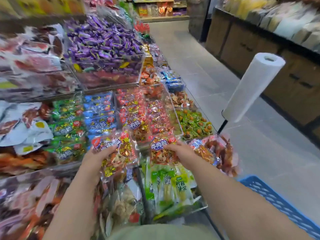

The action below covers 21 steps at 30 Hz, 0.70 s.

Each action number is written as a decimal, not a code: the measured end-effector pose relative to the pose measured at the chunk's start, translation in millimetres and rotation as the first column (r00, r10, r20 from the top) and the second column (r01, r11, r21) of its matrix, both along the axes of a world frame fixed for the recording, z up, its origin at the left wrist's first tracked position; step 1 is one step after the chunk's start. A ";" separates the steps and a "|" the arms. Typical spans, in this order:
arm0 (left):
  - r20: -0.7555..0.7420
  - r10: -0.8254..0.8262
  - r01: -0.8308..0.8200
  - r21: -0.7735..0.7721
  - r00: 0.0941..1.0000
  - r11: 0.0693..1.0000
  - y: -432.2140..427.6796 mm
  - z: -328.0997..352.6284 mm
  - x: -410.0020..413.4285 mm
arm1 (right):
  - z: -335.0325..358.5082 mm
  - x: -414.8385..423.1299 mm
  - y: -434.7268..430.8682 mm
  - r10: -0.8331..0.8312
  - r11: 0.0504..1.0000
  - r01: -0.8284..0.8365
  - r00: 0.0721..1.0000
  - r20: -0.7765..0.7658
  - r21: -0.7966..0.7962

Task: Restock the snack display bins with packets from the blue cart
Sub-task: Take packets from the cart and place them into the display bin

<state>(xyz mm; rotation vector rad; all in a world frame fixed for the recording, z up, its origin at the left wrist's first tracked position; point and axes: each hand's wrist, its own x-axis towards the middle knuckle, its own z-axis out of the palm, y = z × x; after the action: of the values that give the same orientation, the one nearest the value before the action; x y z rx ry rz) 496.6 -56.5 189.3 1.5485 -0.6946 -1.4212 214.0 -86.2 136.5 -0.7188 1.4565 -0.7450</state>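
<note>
The left hand [98, 155] clasps a red packet [121, 151] jutting rightward, the right hand [180, 151] a second packet [160, 153] jutting leftward, both over the front bins [175, 115].

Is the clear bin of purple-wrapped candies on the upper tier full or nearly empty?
Full. The purple candies are heaped well above the front wall of the clear bin.

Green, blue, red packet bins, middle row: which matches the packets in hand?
The red bin, rightmost of the three; left hand and right hand each grip a red packet; the blue bin and green bin lie further left.
</note>
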 end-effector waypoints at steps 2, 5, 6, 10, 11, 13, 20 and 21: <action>-0.029 0.027 -0.029 -0.044 0.999 0.999 -4.5 6.1 10.4 | 10.8 10.1 -16.3 0.052 0.999 -0.052 0.998 0.016 -0.015; -0.068 0.052 -0.058 -0.088 0.996 0.995 -12.8 10.6 16.5 | 27.2 23.9 -39.1 0.072 0.996 -0.069 0.995 0.067 -0.052; -0.072 0.060 -0.067 -0.095 0.996 0.993 -15.5 11.4 16.4 | 32.1 26.9 -45.8 0.075 0.996 -0.069 0.993 0.093 -0.060; -0.101 0.096 -0.107 -0.106 0.990 0.989 -22.3 12.2 14.1 | 43.5 39.7 -68.7 0.139 0.987 -0.130 0.986 0.094 -0.095; -0.108 0.107 -0.119 -0.105 0.988 0.987 -22.9 11.8 14.4 | 43.7 43.5 -74.2 0.173 0.980 -0.165 0.982 0.068 -0.111; -0.119 0.130 -0.142 -0.102 0.984 0.985 -23.2 10.7 18.4 | 45.1 52.2 -83.7 0.225 0.963 -0.223 0.974 -0.007 -0.151; -0.120 0.195 -0.207 -0.091 0.973 0.974 -23.5 4.1 42.1 | 21.1 73.2 -87.1 0.383 0.868 -0.463 0.854 -0.351 -0.181; -0.121 0.196 -0.206 -0.082 0.973 0.975 -23.6 3.9 43.6 | 18.9 71.7 -86.4 0.385 0.871 -0.459 0.859 -0.338 -0.175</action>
<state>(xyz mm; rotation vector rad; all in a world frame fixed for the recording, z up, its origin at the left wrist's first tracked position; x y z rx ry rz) 540.2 -80.1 193.1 1.4117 -0.5141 -1.2942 285.7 -172.6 155.3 -1.3485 1.4032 -0.4890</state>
